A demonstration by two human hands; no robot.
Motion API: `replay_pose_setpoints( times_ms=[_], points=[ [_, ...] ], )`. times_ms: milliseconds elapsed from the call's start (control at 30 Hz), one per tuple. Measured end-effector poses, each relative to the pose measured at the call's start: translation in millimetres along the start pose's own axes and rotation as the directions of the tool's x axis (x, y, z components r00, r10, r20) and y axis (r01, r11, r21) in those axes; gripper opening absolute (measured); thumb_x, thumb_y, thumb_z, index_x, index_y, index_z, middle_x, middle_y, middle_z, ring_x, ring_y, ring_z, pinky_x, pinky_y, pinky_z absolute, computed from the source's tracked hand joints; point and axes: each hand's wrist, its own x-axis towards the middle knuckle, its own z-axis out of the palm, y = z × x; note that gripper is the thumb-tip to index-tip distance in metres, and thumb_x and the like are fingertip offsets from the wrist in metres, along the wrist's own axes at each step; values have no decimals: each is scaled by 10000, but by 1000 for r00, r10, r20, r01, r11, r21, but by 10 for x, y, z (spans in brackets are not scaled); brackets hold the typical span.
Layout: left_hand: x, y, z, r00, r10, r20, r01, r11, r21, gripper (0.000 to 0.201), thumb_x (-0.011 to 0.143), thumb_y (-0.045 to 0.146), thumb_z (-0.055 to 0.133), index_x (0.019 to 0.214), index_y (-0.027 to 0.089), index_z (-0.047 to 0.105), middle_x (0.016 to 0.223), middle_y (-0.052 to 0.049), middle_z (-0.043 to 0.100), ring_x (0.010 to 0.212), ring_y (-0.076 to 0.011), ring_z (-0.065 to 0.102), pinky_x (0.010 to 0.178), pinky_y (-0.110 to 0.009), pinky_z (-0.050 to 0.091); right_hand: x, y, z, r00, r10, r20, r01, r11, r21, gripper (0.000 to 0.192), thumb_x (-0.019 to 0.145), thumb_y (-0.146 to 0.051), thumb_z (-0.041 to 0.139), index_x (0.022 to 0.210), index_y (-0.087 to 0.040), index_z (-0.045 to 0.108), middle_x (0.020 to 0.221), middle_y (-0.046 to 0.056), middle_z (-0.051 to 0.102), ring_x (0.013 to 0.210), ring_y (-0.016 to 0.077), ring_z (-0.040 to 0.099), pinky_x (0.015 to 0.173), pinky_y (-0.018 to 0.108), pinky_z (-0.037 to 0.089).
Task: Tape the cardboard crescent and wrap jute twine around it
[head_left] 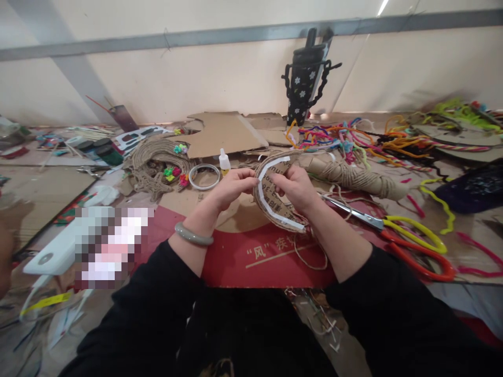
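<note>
My left hand (239,184) pinches the left edge of a curved cardboard piece (271,203) with its thumb and fingers. That piece has printed characters, a strip of white tape along its curve and rows of brown twine round its outer edge. On its inner side, my right hand (295,187) is closed with the thumb against the cardboard; its other fingertips are partly hidden. A loose loop of twine (312,267) hangs below the piece over a red printed board (231,256). Scissors (377,225) with yellow and red handles lie beside my right forearm.
Behind my hands are a small glue bottle (223,161), a tape roll (204,177), a twine-covered shape (155,162) and cardboard sheets (228,133). A twine roll (353,175), colourful pipe cleaners (346,139) and a black tumbler (304,86) stand right. A white device (58,246) lies left.
</note>
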Motion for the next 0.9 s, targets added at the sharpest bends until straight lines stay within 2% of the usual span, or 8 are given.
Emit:
replay_pose_setpoints(
  times_ms=[67, 200, 300, 567, 733, 900],
  points=[
    [-9, 9, 7, 1000, 5, 17, -5, 1000, 5, 63, 695, 188, 640, 693, 126, 628, 669, -6, 581, 640, -99, 531, 655, -249, 429, 0, 1, 2, 1000, -22, 3, 22, 1000, -4, 214, 716, -356, 547, 581, -198, 497, 479, -32, 452, 464, 94, 396, 471, 243, 334],
    [-13, 10, 13, 999, -4, 49, 4, 1000, 11, 49, 695, 174, 625, 713, 130, 635, 682, -8, 591, 642, -101, 531, 653, -246, 430, 5, 19, 15, 997, -80, -1, 80, 997, 19, 161, 712, -309, 539, 606, -189, 521, 586, -5, 530, 618, 132, 509, 568, 250, 403],
    [-15, 8, 12, 997, -5, 79, 5, 1000, 6, 72, 697, 187, 628, 730, 124, 637, 703, -17, 598, 648, -105, 542, 661, -253, 439, 4, 31, 22, 997, -83, -7, 83, 996, 31, 155, 716, -303, 541, 615, -186, 521, 643, 9, 558, 698, 152, 544, 601, 252, 417],
    [-2, -12, 5, 995, -24, 93, 25, 1000, -8, 116, 696, 222, 670, 739, 117, 646, 697, -19, 597, 631, -102, 540, 642, -248, 445, -5, 18, 25, 998, -68, 18, 68, 998, 7, 150, 708, -315, 518, 658, -178, 551, 600, -7, 518, 646, 142, 507, 571, 248, 392],
    [-12, -5, 3, 997, -26, 72, 26, 1000, 2, 171, 725, 277, 691, 719, 111, 651, 674, -25, 596, 614, -98, 531, 628, -246, 435, -10, -9, 16, 997, -78, 16, 78, 997, 14, 146, 710, -312, 528, 641, -186, 545, 610, 1, 531, 649, 145, 510, 574, 252, 395],
    [-6, 1, -21, 1000, 5, 21, -5, 1000, -25, 118, 710, 234, 685, 732, 123, 653, 686, -15, 596, 635, -98, 541, 665, -253, 445, -16, -35, 13, 998, -61, 12, 61, 998, 24, 137, 693, -317, 538, 642, -190, 539, 625, 6, 542, 664, 149, 516, 576, 253, 397]
  ],
)
